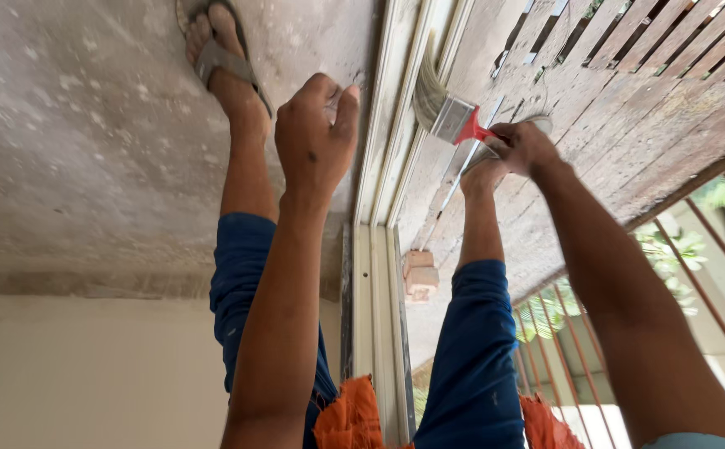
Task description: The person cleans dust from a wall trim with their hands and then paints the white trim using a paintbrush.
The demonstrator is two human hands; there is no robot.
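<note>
While your right hand (522,148) grips the red handle of the paintbrush (444,112), its bristles lie against the pale door track (395,125) — soft, springy hairs that likely splay under light pressure. The brush looks light and stiff in the handle, so a hold near the metal band seems best. Your left hand (316,133) is clenched just beside the track — whether it holds anything, I cannot tell.

The brush (444,108) has pale bristles, a shiny metal ferrule and a glossy red plastic handle. The frame (387,166) looks smooth, cream-painted. The concrete (88,125) is rough, blotchy; the planks (628,100) weathered wood.
</note>
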